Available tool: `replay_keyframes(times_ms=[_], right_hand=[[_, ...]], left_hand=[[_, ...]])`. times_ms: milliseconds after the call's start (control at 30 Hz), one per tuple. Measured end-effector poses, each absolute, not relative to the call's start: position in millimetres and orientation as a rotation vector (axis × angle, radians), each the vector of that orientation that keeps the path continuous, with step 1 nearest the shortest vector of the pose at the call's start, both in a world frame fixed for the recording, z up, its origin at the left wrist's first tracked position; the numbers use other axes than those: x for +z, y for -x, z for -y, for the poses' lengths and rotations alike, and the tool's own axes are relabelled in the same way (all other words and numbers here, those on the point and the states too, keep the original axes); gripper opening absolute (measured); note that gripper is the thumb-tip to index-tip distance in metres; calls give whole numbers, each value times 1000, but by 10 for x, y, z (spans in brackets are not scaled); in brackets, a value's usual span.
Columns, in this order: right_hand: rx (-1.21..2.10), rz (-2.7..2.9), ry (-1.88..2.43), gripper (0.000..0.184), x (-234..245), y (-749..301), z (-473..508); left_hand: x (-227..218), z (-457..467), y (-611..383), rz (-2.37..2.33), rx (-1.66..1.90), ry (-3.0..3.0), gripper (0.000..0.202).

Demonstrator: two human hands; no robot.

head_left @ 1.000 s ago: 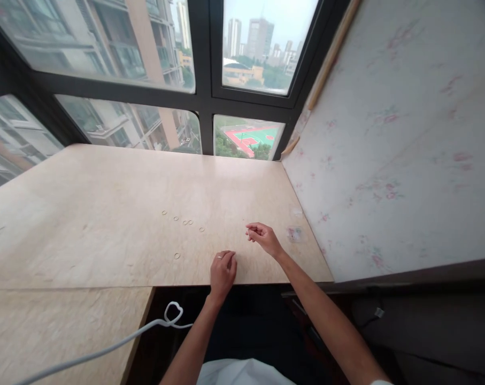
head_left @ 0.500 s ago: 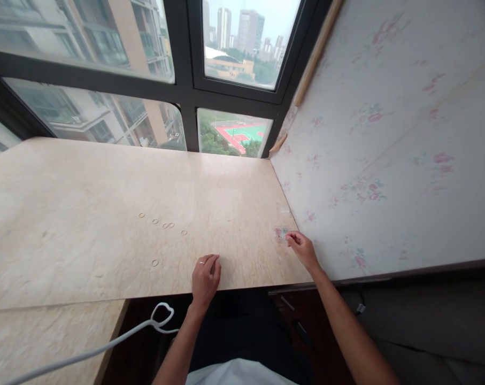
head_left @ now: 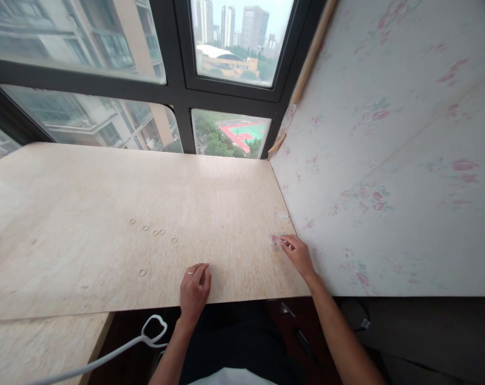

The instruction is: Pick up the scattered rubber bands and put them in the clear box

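My right hand [head_left: 296,253] reaches to the table's right edge, its fingertips pinched on a small clear packet with pink marks [head_left: 276,241] lying by the wall. My left hand [head_left: 194,289] rests near the front edge of the beige table [head_left: 85,251], fingers curled loosely on the surface, a ring on one finger; nothing shows in it. Several small thin rings [head_left: 153,231] lie scattered on the table left of centre, and one more ring [head_left: 142,272] lies closer to the front.
A flowered wall panel [head_left: 386,160] rises along the table's right side. Dark-framed windows [head_left: 178,101] stand behind the table. A white cord [head_left: 117,347] loops below the front edge at the left.
My right hand moved right from the table's middle to the small packet by the wall and closed its fingertips on it. The view shifted rightward; my left hand stayed put.
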State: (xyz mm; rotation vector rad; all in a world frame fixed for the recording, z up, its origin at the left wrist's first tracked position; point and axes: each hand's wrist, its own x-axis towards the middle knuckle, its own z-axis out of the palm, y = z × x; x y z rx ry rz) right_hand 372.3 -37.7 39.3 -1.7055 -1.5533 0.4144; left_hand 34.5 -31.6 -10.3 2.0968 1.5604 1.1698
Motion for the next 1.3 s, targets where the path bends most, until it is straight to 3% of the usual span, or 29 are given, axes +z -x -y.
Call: replay_keyframes(times_ms=[200,367,567,833,1000,1167,1300], right_hand=[[363,1556,1690,27,415,-3464,618],[635,1827,1522,28,208,-3012,854],[541,1835,1590,35,80,-2888,810],[473,1930,1564,45,-58,-2985,808],[454,1945,1542,49,-92,-3026,809],[428,1923,1560,50,-77,-3014,799],[384,1914,1595,52,-78,-2996,796]], left_hand=[[-99,310,-352,-1595,1135,-2067,21],[-118,319,-360,-1614,1125,-2036,21],[-22,287,-373,-1638,1037,-1832,21],[255,126,-235,-1665,1011,-1082,29],[374,51,152,-1978,1039,-1188,25],[397,56,661,-2430,644,-1447,35],[381,68,848,-2456,380,-1473,32]])
